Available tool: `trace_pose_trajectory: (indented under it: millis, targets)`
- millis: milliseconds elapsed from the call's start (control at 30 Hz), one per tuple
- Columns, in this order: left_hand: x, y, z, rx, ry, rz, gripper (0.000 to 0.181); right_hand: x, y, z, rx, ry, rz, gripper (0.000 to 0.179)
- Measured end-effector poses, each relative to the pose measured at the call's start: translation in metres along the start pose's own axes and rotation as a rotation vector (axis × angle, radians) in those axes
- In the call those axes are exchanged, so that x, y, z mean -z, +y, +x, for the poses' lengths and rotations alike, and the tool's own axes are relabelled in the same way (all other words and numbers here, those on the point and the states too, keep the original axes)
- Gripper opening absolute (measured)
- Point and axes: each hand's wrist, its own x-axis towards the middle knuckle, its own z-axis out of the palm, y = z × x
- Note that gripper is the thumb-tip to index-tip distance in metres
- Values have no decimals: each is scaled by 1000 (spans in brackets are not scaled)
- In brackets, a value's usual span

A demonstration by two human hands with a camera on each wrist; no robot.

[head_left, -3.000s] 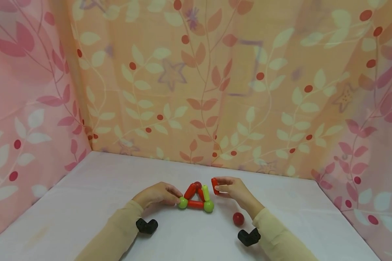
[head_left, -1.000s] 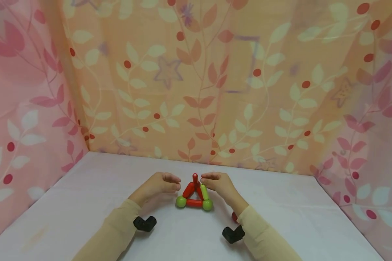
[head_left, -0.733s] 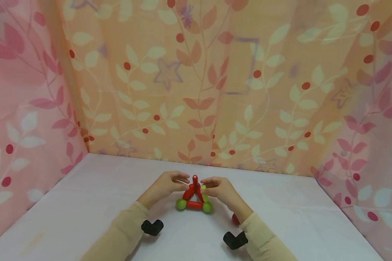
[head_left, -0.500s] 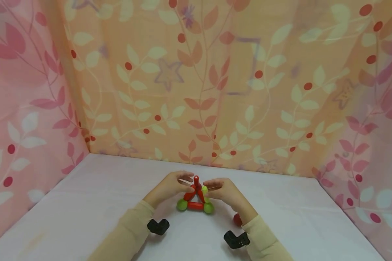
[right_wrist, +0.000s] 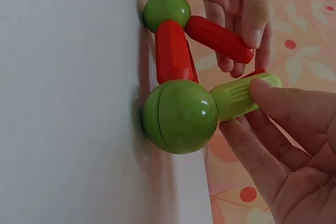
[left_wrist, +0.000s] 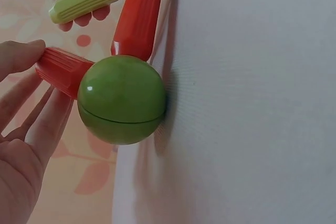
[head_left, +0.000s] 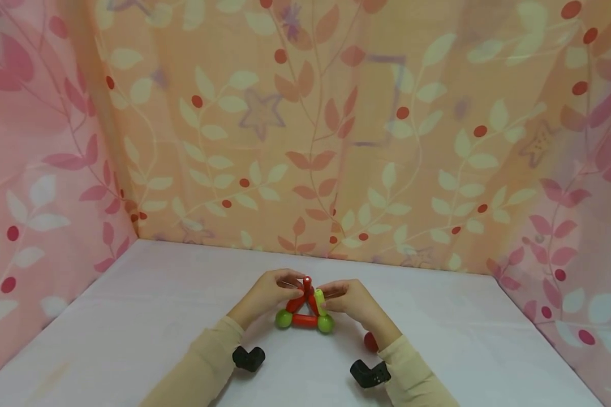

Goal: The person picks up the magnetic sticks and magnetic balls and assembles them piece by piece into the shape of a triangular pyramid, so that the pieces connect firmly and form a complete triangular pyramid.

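A small toy frame of rods and balls stands on the white table point(head_left: 147, 316). Two green balls point(head_left: 283, 319) point(head_left: 326, 323) are joined by a flat red rod point(head_left: 304, 320). My left hand point(head_left: 291, 285) pinches the slanted red rod point(left_wrist: 62, 69) that rises from the left green ball point(left_wrist: 122, 99). My right hand point(head_left: 327, 294) pinches the yellow-green rod point(right_wrist: 244, 96) that rises from the right green ball point(right_wrist: 179, 116). Between my fingertips a short red rod point(head_left: 307, 281) points up at the top. The joint under it is hidden by fingers.
A loose red ball point(head_left: 369, 341) lies on the table just behind my right wrist, partly hidden. Black wrist cameras point(head_left: 248, 358) point(head_left: 369, 373) sit under both sleeves. Floral fabric walls point(head_left: 305, 141) close the table at the back and both sides.
Three seconds ago my right hand held a loose red rod beside the frame; now a red rod stands at its top. Both hands have closed in on the top.
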Motion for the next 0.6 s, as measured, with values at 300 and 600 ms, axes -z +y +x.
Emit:
trace_pose_trajectory:
  millis: [300,600]
  targets:
    - [-2,2,-1,38,-10,-22,36,3,4,0,60,-43,-63,39]
    - [2,-2,-3,29,-15,-31,40,-1,8,0,90,-42,-92,43]
